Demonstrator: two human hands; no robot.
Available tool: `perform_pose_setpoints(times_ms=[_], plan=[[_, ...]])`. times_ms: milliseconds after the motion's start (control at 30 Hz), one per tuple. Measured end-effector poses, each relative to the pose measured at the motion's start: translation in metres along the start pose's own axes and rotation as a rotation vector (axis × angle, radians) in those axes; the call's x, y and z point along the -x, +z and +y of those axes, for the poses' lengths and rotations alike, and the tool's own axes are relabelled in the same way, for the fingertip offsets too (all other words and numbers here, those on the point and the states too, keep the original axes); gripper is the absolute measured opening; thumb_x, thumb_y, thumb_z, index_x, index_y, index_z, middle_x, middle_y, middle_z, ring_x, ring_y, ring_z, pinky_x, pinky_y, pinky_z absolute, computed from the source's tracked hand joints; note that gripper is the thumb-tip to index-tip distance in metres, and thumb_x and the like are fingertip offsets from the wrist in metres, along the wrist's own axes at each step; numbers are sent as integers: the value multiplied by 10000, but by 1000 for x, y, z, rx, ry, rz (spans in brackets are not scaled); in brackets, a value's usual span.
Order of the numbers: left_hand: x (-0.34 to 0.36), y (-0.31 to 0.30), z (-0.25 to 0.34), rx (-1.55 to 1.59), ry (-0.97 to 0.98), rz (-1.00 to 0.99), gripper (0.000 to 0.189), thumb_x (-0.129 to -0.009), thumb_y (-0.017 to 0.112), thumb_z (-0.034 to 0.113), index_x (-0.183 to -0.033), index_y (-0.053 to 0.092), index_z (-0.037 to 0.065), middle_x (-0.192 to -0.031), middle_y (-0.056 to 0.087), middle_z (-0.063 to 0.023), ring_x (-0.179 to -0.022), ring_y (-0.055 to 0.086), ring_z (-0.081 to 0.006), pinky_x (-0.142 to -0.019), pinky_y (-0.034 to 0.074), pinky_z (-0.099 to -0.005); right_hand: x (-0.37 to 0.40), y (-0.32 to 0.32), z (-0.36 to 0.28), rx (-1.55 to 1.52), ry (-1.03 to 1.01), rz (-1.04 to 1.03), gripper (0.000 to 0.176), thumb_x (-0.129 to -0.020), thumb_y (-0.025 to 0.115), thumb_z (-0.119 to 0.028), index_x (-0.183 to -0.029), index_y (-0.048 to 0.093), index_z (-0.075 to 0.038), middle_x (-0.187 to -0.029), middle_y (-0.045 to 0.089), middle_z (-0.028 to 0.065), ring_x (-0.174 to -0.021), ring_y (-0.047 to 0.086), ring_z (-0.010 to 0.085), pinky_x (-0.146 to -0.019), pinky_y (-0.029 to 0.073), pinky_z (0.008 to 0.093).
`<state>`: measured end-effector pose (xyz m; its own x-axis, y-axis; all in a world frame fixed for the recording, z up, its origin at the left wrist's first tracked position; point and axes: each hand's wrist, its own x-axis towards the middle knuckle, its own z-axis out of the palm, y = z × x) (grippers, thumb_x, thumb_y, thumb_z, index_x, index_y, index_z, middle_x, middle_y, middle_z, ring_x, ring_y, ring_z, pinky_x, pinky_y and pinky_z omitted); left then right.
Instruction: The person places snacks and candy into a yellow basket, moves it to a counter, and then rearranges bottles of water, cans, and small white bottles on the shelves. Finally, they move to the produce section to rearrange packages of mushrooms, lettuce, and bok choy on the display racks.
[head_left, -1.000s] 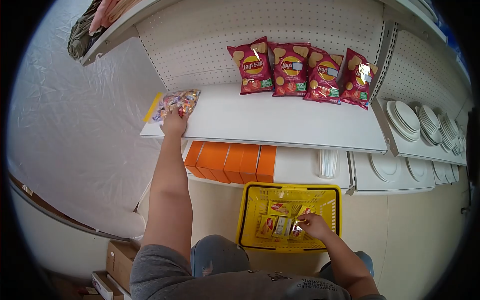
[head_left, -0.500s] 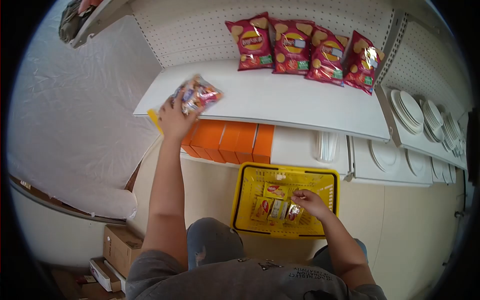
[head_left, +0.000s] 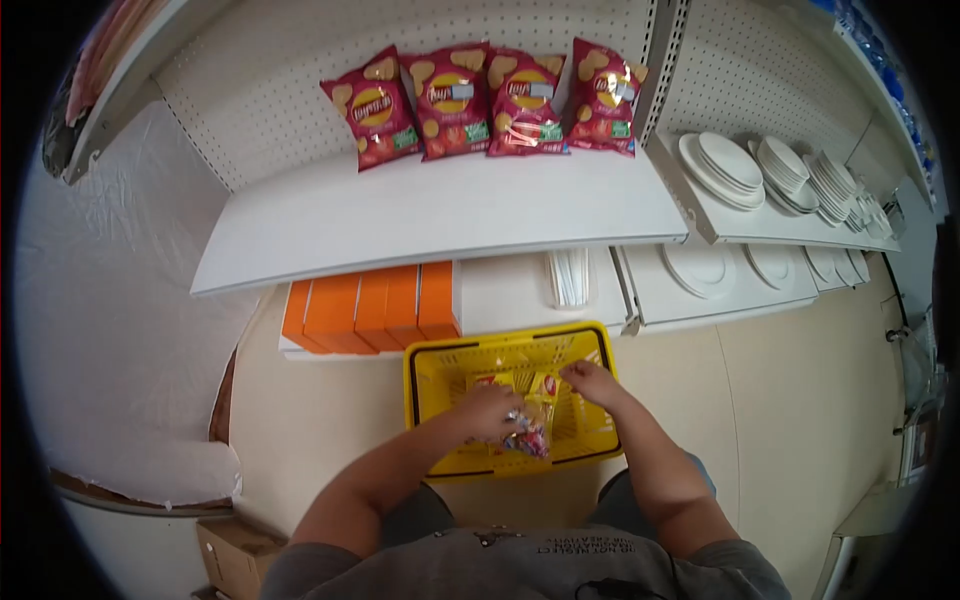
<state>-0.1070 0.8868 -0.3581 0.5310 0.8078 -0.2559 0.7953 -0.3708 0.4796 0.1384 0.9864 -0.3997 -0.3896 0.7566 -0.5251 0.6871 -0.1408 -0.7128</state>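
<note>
My left hand is inside the yellow basket, closed on a clear bag of small wrapped candies. The bag hangs over the yellow snack packets in the basket and covers some of them. At the basket's right side, my right hand has its fingers curled together close to one packet. What those fingers hold, if anything, cannot be made out.
Several red Lay's chip bags stand on the white shelf. Orange boxes and a container of white sticks sit below. White plates are stacked on the right. A cardboard box is at lower left.
My left hand has brought the candy bag from the shelf's left end down into the basket. My right hand stays by the basket's right side. The view has turned to the right.
</note>
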Motion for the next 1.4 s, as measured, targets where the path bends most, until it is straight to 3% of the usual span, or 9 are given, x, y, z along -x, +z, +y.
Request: perform_pose_setpoints(times_ms=[67,267,367,567,700,900,1067,1200,1400], plan=[[-1,45,-17,-235,48,220,396,-820,669,326,-1160,571,150,-1123,567,-125,-1033,554,-337,-847,445,-471,27,-10,-24,284,-21,63,457,-881,594,-409,-1127,621,-25,-1009,672,153,-941,644,255,-842,493,342],[-11,32,-34,-4,-284,115,277,-870,593,251,-1127,628,154,-1068,606,-89,-1079,561,-272,-905,430,-462,34,-13,-20,217,-60,9,454,-856,640,-383,-1126,626,-18,-1031,670,167,-968,645,284,-841,500,346],[-15,-2,-17,191,-139,362,244,-844,629,221,-1072,650,136,-1032,622,-82,-973,603,-263,-805,481,-421,45,-26,-50,84,-132,52,498,-841,664,-360,-1173,596,5,-1032,667,178,-929,655,299,-827,510,353],[19,-175,7,-136,283,1218,381,-745,738,179,-1072,593,48,-920,620,-114,-843,613,-268,-707,497,-391,64,-132,-178,-323,-723,631,371,-836,718,-167,-1144,579,-13,-879,638,46,-806,605,112,-769,492,269],[-1,-288,-52,9,-207,1399,629,-785,732,297,-1257,453,-12,-1182,527,-180,-1085,536,-322,-909,452,-400,-10,-202,-234,-118,-696,997,705,-774,741,-432,-1245,499,33,-1198,535,193,-1103,542,275,-924,438,370],[-11,-297,-159,28,-741,1310,899,-802,694,428,-1399,265,-90,-1373,359,-296,-1278,389,-394,-1066,342,-415,-77,-206,-236,110,-339,1192,1034,-687,734,-594,-1407,319,21,-1408,328,273,-1310,358,393,-1061,345,441],[-35,-305,-181,-138,-651,1291,951,-802,685,464,-1432,212,-67,-1331,453,-244,-1237,456,-358,-1082,321,-419,-122,-222,-230,253,-266,1315,1051,-721,673,-639,-1449,259,-3,-1468,285,255,-1344,326,373,-1104,267,449],[-34,-314,-185,208,-610,1209,823,-812,682,454,-1372,353,-52,-1170,583,-207,-1084,568,-326,-948,426,-399,-102,-225,-259,187,0,983,1025,-735,657,-643,-1459,261,-36,-1371,468,195,-1271,450,323,-1102,255,449],[-30,-309,-201,-7,-661,1171,446,-875,645,376,-1056,625,-31,-988,622,-177,-905,604,-276,-795,471,-366,-104,-223,-242,144,-166,1142,793,-727,718,-577,-1235,496,-9,-1157,581,178,-1087,567,342,-943,420,454]])
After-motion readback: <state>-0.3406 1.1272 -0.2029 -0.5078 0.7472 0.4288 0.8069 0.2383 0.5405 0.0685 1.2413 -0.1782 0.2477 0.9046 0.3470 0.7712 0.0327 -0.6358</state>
